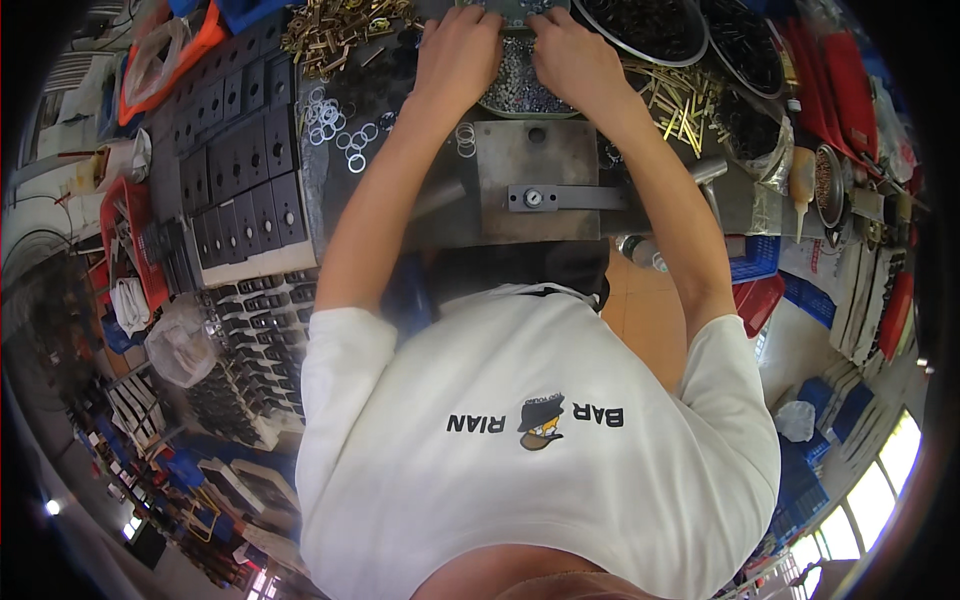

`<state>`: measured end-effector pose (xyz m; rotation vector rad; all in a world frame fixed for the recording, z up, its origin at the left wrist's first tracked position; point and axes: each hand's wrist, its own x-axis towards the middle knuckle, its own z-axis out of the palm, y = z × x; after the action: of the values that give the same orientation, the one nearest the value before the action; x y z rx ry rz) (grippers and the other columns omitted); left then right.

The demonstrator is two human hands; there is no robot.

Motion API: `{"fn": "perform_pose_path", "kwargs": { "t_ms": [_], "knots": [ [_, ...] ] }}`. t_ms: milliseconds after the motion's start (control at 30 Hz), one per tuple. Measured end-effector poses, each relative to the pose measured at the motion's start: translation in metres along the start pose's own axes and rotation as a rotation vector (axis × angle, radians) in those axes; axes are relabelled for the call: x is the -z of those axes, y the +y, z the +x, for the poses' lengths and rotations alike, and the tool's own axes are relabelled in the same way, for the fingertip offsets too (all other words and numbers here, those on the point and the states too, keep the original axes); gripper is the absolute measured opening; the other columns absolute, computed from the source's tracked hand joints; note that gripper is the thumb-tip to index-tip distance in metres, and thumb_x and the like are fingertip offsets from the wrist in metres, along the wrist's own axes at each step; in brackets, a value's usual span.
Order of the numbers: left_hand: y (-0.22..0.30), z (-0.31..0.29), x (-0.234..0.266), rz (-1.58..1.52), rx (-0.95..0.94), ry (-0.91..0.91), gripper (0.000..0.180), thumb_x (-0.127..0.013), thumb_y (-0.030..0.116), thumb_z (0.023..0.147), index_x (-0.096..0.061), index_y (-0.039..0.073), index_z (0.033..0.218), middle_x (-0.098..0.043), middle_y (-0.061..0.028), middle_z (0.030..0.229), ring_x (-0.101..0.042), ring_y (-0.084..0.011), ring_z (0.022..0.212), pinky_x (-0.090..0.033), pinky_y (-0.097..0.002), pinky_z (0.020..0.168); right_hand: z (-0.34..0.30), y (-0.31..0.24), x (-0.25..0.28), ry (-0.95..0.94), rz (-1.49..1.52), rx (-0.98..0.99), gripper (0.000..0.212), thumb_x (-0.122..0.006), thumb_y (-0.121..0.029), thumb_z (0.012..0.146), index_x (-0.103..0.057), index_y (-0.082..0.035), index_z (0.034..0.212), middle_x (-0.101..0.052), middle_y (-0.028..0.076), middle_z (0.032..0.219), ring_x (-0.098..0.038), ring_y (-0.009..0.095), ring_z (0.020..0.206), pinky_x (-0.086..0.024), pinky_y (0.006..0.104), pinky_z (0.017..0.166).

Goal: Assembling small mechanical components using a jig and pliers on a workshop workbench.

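Both my arms reach forward over the workbench. My left hand [457, 55] and my right hand [573, 55] are close together at the top of the view, fingers curled on a small grey metal part [515, 12] between them. Just under the hands sits a round tray [520, 98] full of small silvery pieces. Nearer to me lies a grey steel plate [535, 160] with a flat bar and a round knob [533, 197] across it. My white T-shirt fills the lower half of the view.
Rows of black square plates [240, 160] cover the bench at left, with loose silver rings [340, 125] beside them. Brass parts lie at top left [335, 30] and at right [680, 100]. Round trays of black rings [650, 25] and red bins [125, 230] stand around.
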<state>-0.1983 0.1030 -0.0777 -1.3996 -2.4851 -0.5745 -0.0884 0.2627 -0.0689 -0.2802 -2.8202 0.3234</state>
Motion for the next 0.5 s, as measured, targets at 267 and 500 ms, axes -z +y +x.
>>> {"fn": "perform_pose_path", "kwargs": {
  "t_ms": [267,500],
  "knots": [
    [-0.012,0.039,0.021,-0.208,-0.050,-0.005,0.022,-0.069,0.021,0.097,-0.078,0.003,0.104,-0.076,-0.0224,0.099,-0.073,-0.0448,0.092,-0.058,-0.0530,0.082,0.027,-0.006,0.037,0.130,-0.015,0.067,0.014,-0.065,-0.009,0.090,-0.070,0.004,0.094,-0.072,0.027,0.094,-0.075,0.045,0.087,-0.063,0.0510,0.076],
    [0.025,0.006,0.029,-0.105,0.102,-0.380,0.018,-0.077,0.016,0.090,-0.079,0.007,0.105,-0.078,-0.0197,0.103,-0.074,-0.0424,0.102,-0.060,-0.0529,0.087,-0.018,-0.009,0.027,-0.131,0.081,0.075,0.016,-0.068,-0.013,0.091,-0.077,-0.005,0.102,-0.076,0.022,0.100,-0.077,0.044,0.092,-0.063,0.0536,0.081]
  ]
}}
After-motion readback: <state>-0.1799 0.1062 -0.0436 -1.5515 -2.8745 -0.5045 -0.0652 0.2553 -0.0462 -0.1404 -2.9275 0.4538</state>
